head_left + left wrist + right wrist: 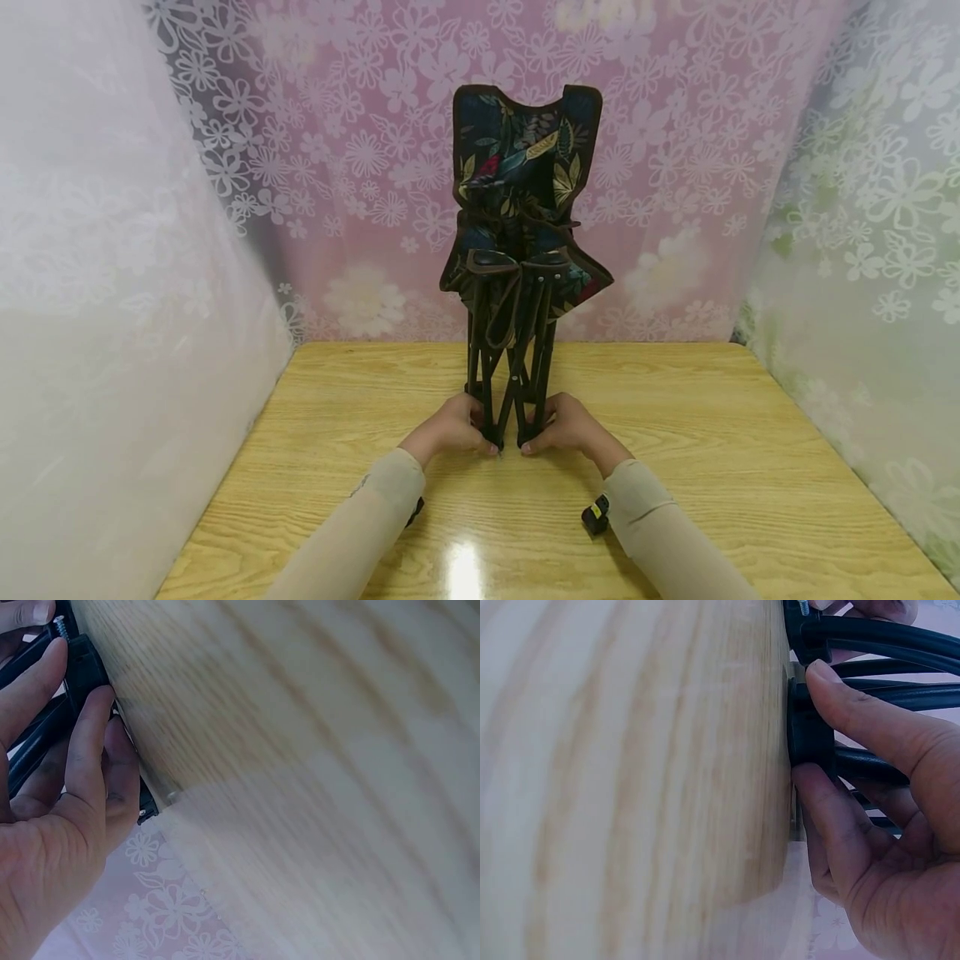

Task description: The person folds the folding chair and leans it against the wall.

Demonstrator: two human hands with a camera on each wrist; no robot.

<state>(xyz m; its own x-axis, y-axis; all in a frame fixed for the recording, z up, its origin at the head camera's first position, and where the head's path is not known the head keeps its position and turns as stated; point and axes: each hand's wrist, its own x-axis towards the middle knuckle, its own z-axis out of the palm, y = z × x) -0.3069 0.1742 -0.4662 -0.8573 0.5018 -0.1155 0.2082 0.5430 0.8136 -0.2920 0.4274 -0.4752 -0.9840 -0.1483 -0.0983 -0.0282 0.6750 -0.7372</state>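
Note:
A folding chair [506, 171] with dark leaf-and-flower fabric and black tube legs stands upright, mostly folded, on the table. My left hand [450, 427] holds the foot of a front leg, thumb at the near side. Up close in the left wrist view, the left fingers pinch that black plastic foot [86, 669], and a screw shows beside it. My right hand [573, 429] grips the neighbouring front foot, just apart from the left one. In the right wrist view, thumb and fingers hold this plastic foot [810, 731] against the tabletop. The rear feet are partly hidden.
The wooden table [360, 383] has its back edge against a pink flowered curtain [360, 167]. Pale sheets hang at the left and right sides. A small black wrist camera [596, 517] sits under the right sleeve.

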